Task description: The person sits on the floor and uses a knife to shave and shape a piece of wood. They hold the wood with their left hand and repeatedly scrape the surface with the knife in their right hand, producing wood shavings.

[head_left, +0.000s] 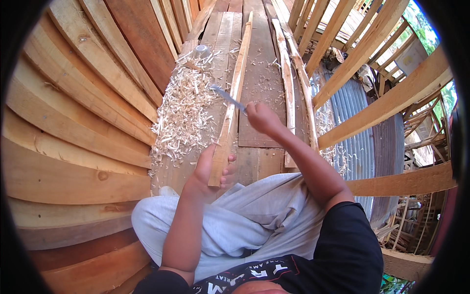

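Two bare hands work in my remote view, and each one has hold of something. The left hand [201, 171], toward eight o'clock from the centre, is curved around the near end of a long wooden strip [228, 125], with the thumb on one side and the fingers on the other. This strip runs from there up to twelve o'clock, above the plank floor [257, 130]. The right hand [262, 117], at about one o'clock, has its fingers folded fully around the handle of a knife [226, 95]. The blade crosses the strip, pointing to eleven o'clock; whether it touches the wood, I cannot tell. At ten o'clock I see a heap of pale shavings [181, 112], and at one o'clock two more strips [286, 73] lie lengthwise. Stacked boards [88, 117] fill nine o'clock.
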Demonstrator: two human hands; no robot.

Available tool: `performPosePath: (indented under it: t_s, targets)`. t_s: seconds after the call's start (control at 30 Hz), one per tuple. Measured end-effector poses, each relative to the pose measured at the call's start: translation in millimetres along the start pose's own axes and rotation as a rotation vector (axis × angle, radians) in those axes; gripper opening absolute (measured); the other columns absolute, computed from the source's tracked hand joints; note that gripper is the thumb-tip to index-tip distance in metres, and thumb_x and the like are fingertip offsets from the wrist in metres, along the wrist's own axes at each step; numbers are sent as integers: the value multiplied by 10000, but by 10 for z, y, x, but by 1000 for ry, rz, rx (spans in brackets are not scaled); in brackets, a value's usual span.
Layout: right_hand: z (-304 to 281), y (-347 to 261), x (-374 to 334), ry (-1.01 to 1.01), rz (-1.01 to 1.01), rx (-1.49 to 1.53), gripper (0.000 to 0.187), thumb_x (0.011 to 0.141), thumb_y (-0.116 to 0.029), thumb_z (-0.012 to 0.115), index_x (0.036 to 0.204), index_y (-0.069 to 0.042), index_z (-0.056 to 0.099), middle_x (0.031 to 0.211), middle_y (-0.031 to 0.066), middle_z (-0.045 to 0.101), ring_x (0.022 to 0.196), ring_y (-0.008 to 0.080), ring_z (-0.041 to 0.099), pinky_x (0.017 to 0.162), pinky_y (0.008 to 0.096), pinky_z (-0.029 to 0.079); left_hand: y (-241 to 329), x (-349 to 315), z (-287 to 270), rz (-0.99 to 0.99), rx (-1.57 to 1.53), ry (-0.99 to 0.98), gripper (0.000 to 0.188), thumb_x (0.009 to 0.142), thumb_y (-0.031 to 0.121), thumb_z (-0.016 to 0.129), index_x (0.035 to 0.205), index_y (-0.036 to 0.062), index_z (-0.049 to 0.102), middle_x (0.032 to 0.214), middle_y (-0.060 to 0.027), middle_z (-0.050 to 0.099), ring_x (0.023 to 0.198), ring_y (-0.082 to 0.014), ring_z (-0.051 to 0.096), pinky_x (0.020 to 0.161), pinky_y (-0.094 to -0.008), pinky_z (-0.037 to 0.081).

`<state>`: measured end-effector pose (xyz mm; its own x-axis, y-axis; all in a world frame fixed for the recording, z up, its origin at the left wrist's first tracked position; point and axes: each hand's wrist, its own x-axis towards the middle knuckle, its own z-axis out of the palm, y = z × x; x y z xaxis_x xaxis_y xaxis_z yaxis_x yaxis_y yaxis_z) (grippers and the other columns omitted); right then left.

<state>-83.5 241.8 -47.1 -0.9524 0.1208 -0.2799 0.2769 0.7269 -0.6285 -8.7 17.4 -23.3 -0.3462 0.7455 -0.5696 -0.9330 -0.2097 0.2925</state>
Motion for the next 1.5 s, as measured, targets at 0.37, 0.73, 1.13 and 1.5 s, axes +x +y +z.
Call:
performPosePath:
  t_s: [0.37, 0.73, 1.13, 1.5]
  targets:
    - [-40, -152, -96, -7, 18, 77, 571, 973, -356, 301, 973, 95, 651, 957, 357, 629, 977, 490, 614, 877, 517, 461, 32, -2, -5, -17, -116, -132, 475, 957, 541, 260, 871, 130, 483, 564, 6, 414, 394, -109, 380, 348, -242, 327]
    - [128, -56, -91, 39, -111, 83, 580, 976, -349, 321, 791, 124, 601, 764, 368, 590, 752, 477, 615, 760, 527, 461, -17, 28, 11, 45, 144, 135, 485, 959, 564, 252, 848, 144, 468, 542, 20, 387, 394, -116, 374, 352, -259, 299]
    - [-7, -321, -293, -123, -2, -93, 447, 974, -276, 302, 1018, 15, 638, 976, 303, 638, 895, 445, 633, 828, 512, 486, -10, 117, -23, 77, 204, 229, 512, 971, 579, 241, 867, 135, 476, 544, 14, 401, 398, -123, 393, 351, -265, 301]
    - [-41, -195, -265, -7, -32, 20, 549, 976, -342, 298, 936, 87, 637, 910, 335, 629, 849, 492, 616, 838, 521, 467, -38, 20, -4, 9, 34, 25, 481, 966, 551, 255, 855, 142, 482, 555, 16, 408, 401, -119, 398, 350, -259, 315]
